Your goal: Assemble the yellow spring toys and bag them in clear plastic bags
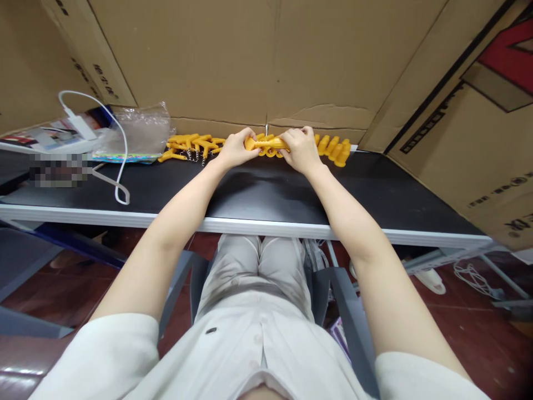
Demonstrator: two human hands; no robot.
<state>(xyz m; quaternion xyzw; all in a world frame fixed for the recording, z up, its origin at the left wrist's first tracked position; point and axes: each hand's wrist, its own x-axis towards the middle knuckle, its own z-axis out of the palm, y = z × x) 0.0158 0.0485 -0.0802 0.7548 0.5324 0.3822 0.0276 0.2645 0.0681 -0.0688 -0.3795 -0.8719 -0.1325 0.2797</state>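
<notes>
My left hand [238, 149] pinches one end of a long yellow plastic piece [267, 144] above the back of the black table. The fingers of my right hand [300, 150] are closed round its other end, so part of the piece is hidden. To the left lies a heap of yellow branched parts with small metal springs [194, 145]. On the right stands a row of yellow flared plastic pieces [334, 149]. More yellow parts with round ends [271, 151] show behind and below the held piece, partly covered by my hands.
A black table [266, 194] has a pale metal front edge. Cardboard [250, 61] walls it at the back and right. On the left are a clear plastic bag [144, 130], a white cable [120, 183] and a white charger [83, 126]. Chair armrests flank my legs.
</notes>
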